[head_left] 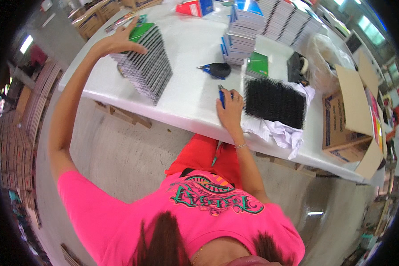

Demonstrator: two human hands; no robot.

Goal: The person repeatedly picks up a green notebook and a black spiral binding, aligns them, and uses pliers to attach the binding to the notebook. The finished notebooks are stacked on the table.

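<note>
My left hand [119, 43] lies with fingers and thumb spread at the top of a tall, leaning stack of spiral-bound notebooks [153, 66] with a green cover uppermost. My right hand [229, 106] is closed around blue-handled pliers [221, 96], near the front edge of the table. Just beyond it lies a second tool with blue and black handles [217, 69], its metal tip pointing left. To the right of my right hand is a pile of black spiral binding coils [275, 103] on crumpled white paper [281, 135].
A green notebook [258, 64] lies behind the coils, beside a tall stack of blue-covered notebooks [241, 37]. More bound stacks [286, 20] stand at the back. On the right are a tape dispenser [298, 68], a clear plastic bag [326, 55] and an open cardboard box [348, 124].
</note>
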